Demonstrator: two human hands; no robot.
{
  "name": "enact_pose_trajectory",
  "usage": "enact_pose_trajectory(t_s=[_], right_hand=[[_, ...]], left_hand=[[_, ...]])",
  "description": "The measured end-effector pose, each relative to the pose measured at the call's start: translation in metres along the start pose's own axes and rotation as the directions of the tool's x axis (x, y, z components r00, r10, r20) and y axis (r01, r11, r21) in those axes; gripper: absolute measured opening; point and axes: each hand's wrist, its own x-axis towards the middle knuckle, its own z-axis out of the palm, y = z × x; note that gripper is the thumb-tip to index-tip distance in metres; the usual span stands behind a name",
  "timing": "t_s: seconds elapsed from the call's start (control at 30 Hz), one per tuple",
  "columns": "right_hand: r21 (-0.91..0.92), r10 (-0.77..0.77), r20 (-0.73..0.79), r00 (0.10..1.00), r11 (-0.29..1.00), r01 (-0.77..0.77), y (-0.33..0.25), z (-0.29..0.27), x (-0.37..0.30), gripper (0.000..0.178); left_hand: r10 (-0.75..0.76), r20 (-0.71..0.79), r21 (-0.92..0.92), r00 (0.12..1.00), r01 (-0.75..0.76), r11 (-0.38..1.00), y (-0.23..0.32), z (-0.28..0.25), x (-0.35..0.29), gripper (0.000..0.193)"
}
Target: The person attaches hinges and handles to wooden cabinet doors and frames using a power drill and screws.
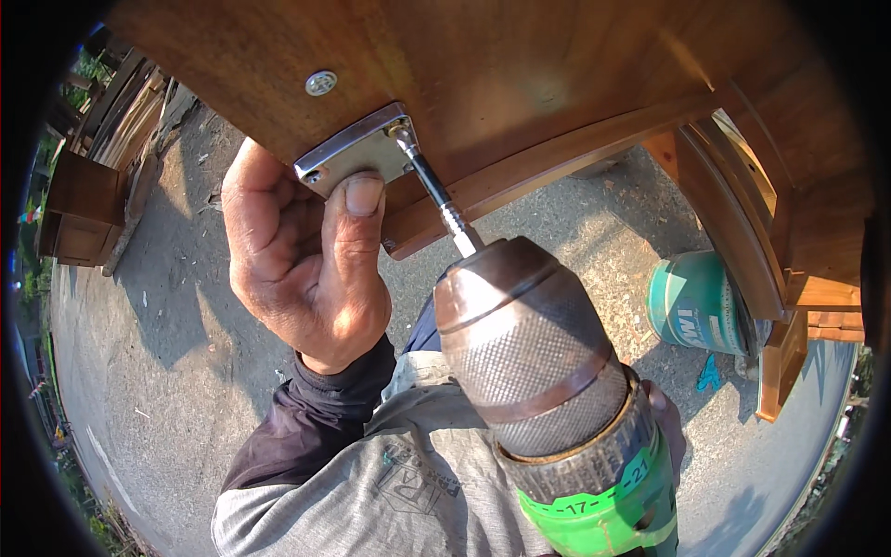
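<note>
A metal corner plate (357, 158) with screw holes lies against the edge of a brown wooden panel (501, 74). My left hand (311, 251) pinches it there, thumb pressed on its face and the fingers curled behind the wood. A power drill (538, 353) with a knurled chuck and green collar fills the lower middle. Its long bit (434, 186) reaches the plate's right-hand hole, where a brassy screw head seems to sit at the tip. Most of my right hand (662, 408) is hidden behind the drill; only part of it shows, closed along the drill's right side.
A round metal fitting (321, 84) is set in the panel. At the right, a green bucket (696, 302) stands beside curved wooden furniture parts (733, 204), with a blue-green scrap (709, 373) nearby. Stacked wood and a small cabinet (88, 209) stand left on the concrete ground (167, 371).
</note>
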Motion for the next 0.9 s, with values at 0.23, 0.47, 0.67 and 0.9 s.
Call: enact_pose_trajectory(t_s=[0.23,0.47,0.67,0.9], right_hand=[[-0.228,-0.553,-0.033,0.833,0.816,0.532,0.011,0.008,0.008,0.031],[-0.323,-0.634,0.021,0.773,0.728,0.605,0.004,0.005,0.013,0.037],[-0.27,-0.605,0.049,0.794,0.758,0.594,0.003,0.002,0.017,0.038],[-0.252,-0.583,0.044,0.811,0.779,0.574,0.004,0.002,0.014,0.035]], left_hand=[[0.007,0.002,0.0,1.0,-0.007,1.0,0.0,0.002,-0.003,0.048],[0.002,-0.014,-0.037,1.0,-0.003,0.999,-0.001,0.004,0.0,0.047],[0.009,-0.017,-0.027,1.0,-0.009,1.0,-0.002,0.004,0.001,0.047],[0.006,-0.006,-0.051,1.0,-0.006,0.999,0.001,0.003,0.0,0.046]])
